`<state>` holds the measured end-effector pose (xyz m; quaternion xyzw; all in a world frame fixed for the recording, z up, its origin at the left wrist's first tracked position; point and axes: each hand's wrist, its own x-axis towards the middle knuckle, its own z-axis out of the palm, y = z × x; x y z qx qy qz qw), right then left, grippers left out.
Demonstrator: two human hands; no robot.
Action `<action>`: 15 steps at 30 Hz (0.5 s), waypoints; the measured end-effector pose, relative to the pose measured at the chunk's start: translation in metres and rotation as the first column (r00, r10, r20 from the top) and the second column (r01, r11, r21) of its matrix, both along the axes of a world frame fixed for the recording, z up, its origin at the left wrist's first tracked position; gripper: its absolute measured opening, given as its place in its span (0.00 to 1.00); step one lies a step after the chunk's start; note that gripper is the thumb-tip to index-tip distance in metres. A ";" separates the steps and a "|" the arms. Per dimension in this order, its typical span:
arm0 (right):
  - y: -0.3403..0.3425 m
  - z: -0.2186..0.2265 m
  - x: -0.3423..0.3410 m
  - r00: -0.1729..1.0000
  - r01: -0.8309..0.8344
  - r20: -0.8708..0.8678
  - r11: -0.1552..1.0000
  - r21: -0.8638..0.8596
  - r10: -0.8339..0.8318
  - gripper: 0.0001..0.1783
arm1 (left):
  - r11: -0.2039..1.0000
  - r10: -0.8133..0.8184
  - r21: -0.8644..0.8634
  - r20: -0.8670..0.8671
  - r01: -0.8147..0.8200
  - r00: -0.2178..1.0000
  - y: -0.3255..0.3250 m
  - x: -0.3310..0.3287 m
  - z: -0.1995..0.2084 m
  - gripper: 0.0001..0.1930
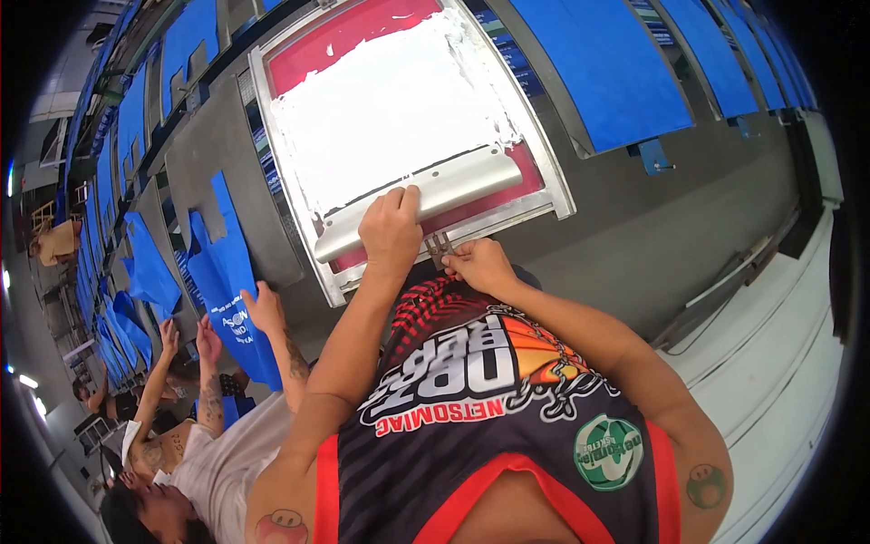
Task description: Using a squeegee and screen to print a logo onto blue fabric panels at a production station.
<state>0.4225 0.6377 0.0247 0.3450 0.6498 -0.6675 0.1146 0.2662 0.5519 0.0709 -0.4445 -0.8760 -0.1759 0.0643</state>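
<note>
Our left hand (391, 228) clenched on the long grey metal squeegee (419, 201), our right hand (480, 264) pinching the silver-framed printing screen's (553, 172) small metal clamp (439, 245), white ink (385, 109) spread across it

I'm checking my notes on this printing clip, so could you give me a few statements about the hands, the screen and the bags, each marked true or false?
1. The left hand grips the squeegee. True.
2. The right hand rests on top of the squeegee. False: it is at the metal clip on the near edge of the screen frame.
3. The ink spread on the screen is white. True.
4. The fabric bags laid along the long table are green. False: they are blue.
5. Another person's hand touches a blue bag to the left. True.
</note>
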 end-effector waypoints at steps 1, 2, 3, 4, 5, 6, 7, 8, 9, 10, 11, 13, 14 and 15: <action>0.003 0.001 -0.001 1.000 -0.018 -0.004 1.000 0.004 0.018 0.14 | 0.999 0.016 -0.049 0.041 -0.014 0.999 0.000 -0.004 0.005 0.14; 0.010 0.003 -0.002 0.985 -0.173 0.023 0.983 0.054 0.172 0.16 | 0.995 0.033 -0.095 0.084 -0.025 0.996 0.000 -0.011 0.011 0.14; 0.022 0.006 -0.004 0.945 -0.328 0.057 0.939 0.103 0.323 0.18 | 0.973 0.040 -0.229 0.139 -0.007 0.989 0.003 -0.025 0.030 0.12; 0.040 0.025 -0.009 0.896 -0.439 0.108 0.896 0.065 0.431 0.22 | 0.979 0.027 -0.201 0.209 0.016 0.978 -0.004 -0.045 0.036 0.12; 0.060 0.051 -0.014 0.912 -0.406 0.099 0.909 0.094 0.397 0.24 | 0.985 0.024 -0.170 0.278 0.024 0.960 -0.022 -0.065 0.039 0.14; 0.086 0.050 -0.010 0.976 -0.218 0.038 0.959 0.182 0.215 0.24 | 0.981 0.100 -0.182 0.192 -0.064 0.976 -0.041 -0.079 0.044 0.18; 0.108 0.071 -0.016 0.999 -0.044 0.002 0.898 0.437 0.048 0.24 | 0.968 0.183 -0.193 0.103 -0.161 0.978 -0.066 -0.090 0.049 0.22; 0.128 0.079 -0.017 0.979 0.199 -0.140 0.848 0.492 -0.149 0.24 | 0.943 0.285 -0.204 0.093 -0.262 0.954 -0.085 -0.097 0.050 0.24; 0.162 0.057 -0.015 0.990 0.137 -0.090 0.592 0.794 -0.109 0.27 | 0.917 0.362 -0.212 0.084 -0.338 0.929 -0.098 -0.106 0.049 0.26; 0.166 0.056 -0.019 0.978 0.053 0.023 0.353 0.934 -0.208 0.31 | 0.911 0.410 -0.137 0.207 -0.388 0.889 -0.120 -0.112 0.039 0.25; 0.175 0.039 -0.019 0.976 0.055 0.022 0.344 0.937 -0.218 0.31 | 0.897 0.433 -0.068 0.337 -0.438 0.836 -0.141 -0.115 0.015 0.25; 0.201 -0.013 -0.024 0.979 0.090 0.099 0.818 0.568 -0.176 0.35 | 0.832 0.283 0.139 0.727 -0.537 0.626 -0.177 -0.130 -0.055 0.23; 0.199 -0.027 -0.025 0.971 0.196 0.024 0.850 0.489 -0.238 0.35 | 0.700 -0.012 0.241 0.945 -0.672 0.327 -0.180 -0.132 -0.075 0.22; 0.190 -0.034 -0.022 0.947 0.308 -0.039 0.863 0.400 -0.320 0.36 | 0.718 -0.031 0.242 0.948 -0.652 0.318 -0.169 -0.130 -0.072 0.22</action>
